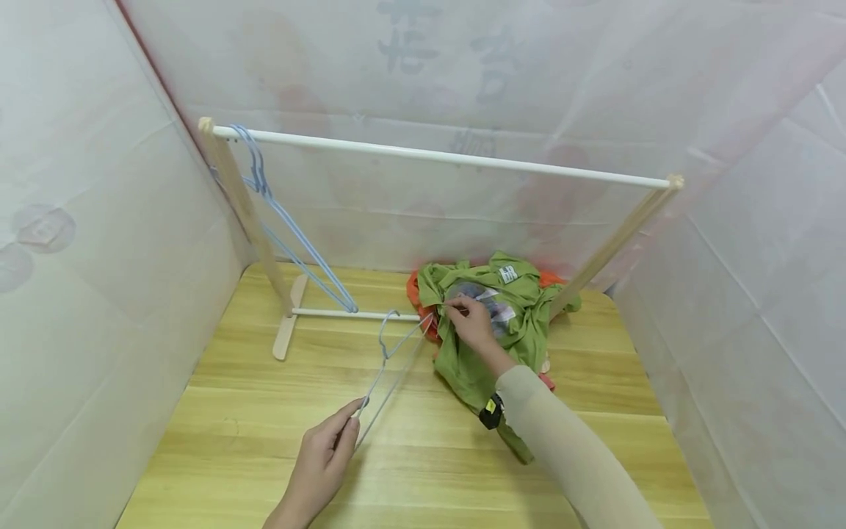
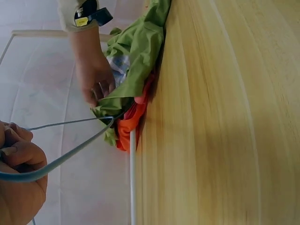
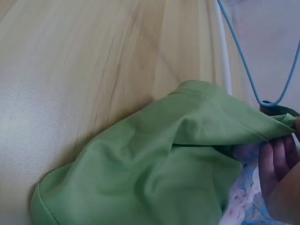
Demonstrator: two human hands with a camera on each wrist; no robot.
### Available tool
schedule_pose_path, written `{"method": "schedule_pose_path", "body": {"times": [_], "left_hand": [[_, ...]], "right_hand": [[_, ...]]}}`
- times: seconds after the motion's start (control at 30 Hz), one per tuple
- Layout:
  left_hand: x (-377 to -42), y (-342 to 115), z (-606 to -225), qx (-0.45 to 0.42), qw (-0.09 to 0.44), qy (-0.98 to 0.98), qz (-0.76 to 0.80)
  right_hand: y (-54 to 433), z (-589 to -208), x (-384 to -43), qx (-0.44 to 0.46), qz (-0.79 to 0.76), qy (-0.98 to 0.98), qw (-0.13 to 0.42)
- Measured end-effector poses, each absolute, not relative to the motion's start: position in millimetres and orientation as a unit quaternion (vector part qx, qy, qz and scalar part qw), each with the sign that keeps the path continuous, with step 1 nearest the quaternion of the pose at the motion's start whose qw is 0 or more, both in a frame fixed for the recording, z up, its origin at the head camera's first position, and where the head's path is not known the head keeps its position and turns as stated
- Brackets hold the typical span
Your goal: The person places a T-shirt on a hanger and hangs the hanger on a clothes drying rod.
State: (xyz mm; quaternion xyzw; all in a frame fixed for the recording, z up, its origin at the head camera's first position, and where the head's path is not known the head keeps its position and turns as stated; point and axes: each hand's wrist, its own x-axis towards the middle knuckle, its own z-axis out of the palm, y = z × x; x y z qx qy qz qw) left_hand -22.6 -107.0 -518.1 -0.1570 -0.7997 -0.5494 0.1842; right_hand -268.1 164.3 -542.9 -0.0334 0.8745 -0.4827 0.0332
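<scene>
My left hand [image 1: 322, 450] holds a light blue hanger [image 1: 385, 357] by one side, thumb and fingers closed round it, the hook pointing up and away. The hanger's far corner reaches to the edge of a crumpled green shirt [image 1: 463, 360] with a printed front. My right hand [image 1: 471, 323] pinches that edge and lifts the fabric beside the corner. In the right wrist view the hanger's tip [image 3: 269, 103] meets the lifted cloth [image 3: 211, 112] right by the fingers. Orange clothing [image 2: 125, 131] lies under the shirt.
A rack with a white top rail [image 1: 436, 152] and wooden posts [image 1: 244, 213] stands at the back. More blue hangers [image 1: 300, 239] hang at its left end. The lower rail [image 1: 370, 315] runs behind the clothes. Pale sheet walls [image 1: 79, 294] surround the wooden tabletop [image 1: 225, 433].
</scene>
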Motion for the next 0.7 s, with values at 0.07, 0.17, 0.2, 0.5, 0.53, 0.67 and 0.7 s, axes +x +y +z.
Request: {"method": "schedule_pose_path", "body": {"times": [0.07,0.17,0.2,0.5,0.53,0.67,0.7], "left_hand": [[-22.3,-107.9,-516.7,-0.157,0.177,-0.794,-0.559],[-22.6,-108.6,-514.4,-0.143,0.157,-0.781,-0.588],[-22.8,-108.6,-514.0,-0.138,0.146,-0.772,-0.603],[-24.8,-100.9,-513.5,-0.107,0.048,-0.678,-0.726],[-25.4,-100.3,-513.8,-0.11,0.04,-0.671,-0.732],[-26.9,-99.8,-516.3,-0.123,0.0,-0.631,-0.766],[-27.6,-100.0,-517.0,-0.13,-0.009,-0.618,-0.775]], "right_hand": [[166.7,-543.4,-267.3,-0.036,-0.504,0.862,0.041],[169.4,-543.0,-265.0,-0.039,-0.524,0.849,0.052],[169.8,-542.6,-264.2,-0.044,-0.533,0.843,0.056],[172.5,-529.6,-260.7,-0.066,-0.616,0.783,0.06],[173.6,-527.2,-259.8,-0.063,-0.621,0.779,0.064],[178.6,-519.6,-257.0,-0.051,-0.628,0.773,0.076],[179.8,-517.6,-256.0,-0.048,-0.627,0.774,0.08]]}}
